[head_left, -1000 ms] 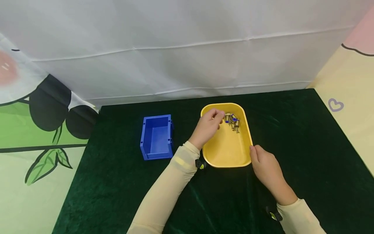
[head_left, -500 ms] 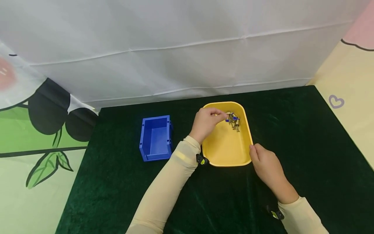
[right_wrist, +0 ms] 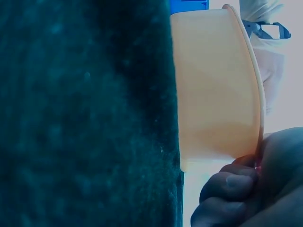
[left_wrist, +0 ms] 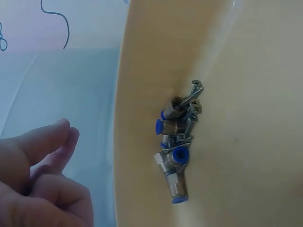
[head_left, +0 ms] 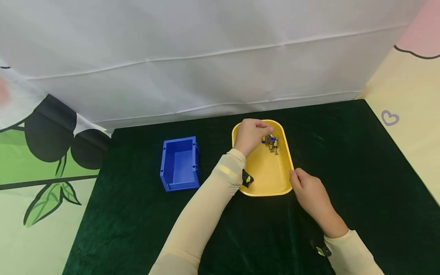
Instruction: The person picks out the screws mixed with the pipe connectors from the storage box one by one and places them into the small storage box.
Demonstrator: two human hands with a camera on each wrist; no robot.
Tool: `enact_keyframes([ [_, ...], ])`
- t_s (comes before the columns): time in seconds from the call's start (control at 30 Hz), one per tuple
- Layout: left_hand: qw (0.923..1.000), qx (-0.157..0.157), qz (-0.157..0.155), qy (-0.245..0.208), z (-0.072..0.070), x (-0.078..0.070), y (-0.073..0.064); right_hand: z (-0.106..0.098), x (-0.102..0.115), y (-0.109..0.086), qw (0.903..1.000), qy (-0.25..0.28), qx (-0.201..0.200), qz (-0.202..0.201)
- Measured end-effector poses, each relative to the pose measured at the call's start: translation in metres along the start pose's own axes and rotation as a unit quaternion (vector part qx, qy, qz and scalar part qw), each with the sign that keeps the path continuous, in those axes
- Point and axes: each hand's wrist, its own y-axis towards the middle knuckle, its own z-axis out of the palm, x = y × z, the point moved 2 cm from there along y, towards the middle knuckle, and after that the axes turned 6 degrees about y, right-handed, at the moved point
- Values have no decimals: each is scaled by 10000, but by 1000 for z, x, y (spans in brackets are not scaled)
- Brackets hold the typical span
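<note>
My left hand (head_left: 250, 136) is over the far left part of a yellow tray (head_left: 266, 177), its thumb and forefinger tips together. In the left wrist view, nothing shows between those fingertips and the other fingers are curled. Just to its right, brass push-in pipe fittings (left_wrist: 178, 155) with blue collars lie piled with several screws (left_wrist: 195, 107) against the tray wall. My right hand (head_left: 312, 194) grips the tray's right rim near the front corner, thumb on top. In the right wrist view, curled fingers (right_wrist: 227, 186) show below that rim.
A blue open-fronted bin (head_left: 182, 168) stands left of the tray, beyond my left forearm. Both containers sit on a dark green cloth (head_left: 130, 221). A white curtain (head_left: 206, 76) rises behind the table's back edge, with printed panels at both sides.
My left hand has moved right and farther back over the tray, closer to the fittings. My right hand keeps its grip on the rim. The view has shifted slightly.
</note>
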Motion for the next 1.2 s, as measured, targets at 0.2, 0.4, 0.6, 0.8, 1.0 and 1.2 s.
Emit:
enact_keyframes([
  [0.2,9998,50,-123,128,11,7,6,0,-1,2,9999,91,56,3],
  [0.4,9986,206,-232,418,18,20,5,2,1,0,9997,222,115,-56],
  [0.6,9941,450,-203,969,23,24,1,1,4,-1,9995,224,114,-207],
  [0.8,9858,507,116,1597,25,21,3,-1,5,1,9996,176,84,-226],
  [1.0,9790,553,92,1958,26,21,5,0,4,1,9997,153,103,-166],
  [1.2,9764,624,-15,2068,28,23,8,1,5,2,9996,171,102,-221],
])
